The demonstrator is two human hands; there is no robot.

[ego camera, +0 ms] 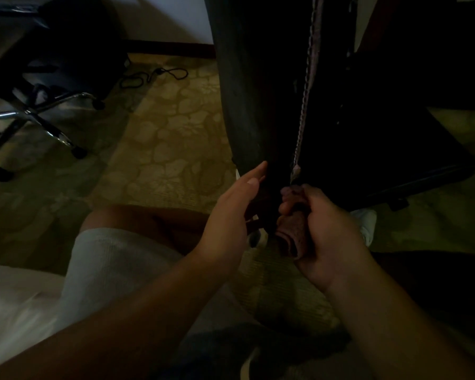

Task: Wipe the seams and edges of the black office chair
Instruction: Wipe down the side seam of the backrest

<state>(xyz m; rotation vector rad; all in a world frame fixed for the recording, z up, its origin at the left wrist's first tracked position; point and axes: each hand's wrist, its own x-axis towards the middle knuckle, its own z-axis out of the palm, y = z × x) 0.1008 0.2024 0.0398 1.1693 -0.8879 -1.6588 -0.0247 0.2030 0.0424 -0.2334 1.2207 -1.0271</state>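
While the flat left hand (235, 207) steadies the chair (261, 100) standing just ahead, pinch the soft, bunched cloth (291, 229) firmly in the right hand (327, 231), pressing into the stiff seam (303, 105).

No readable text, label, brand, number or sign anywhere in the dim view.
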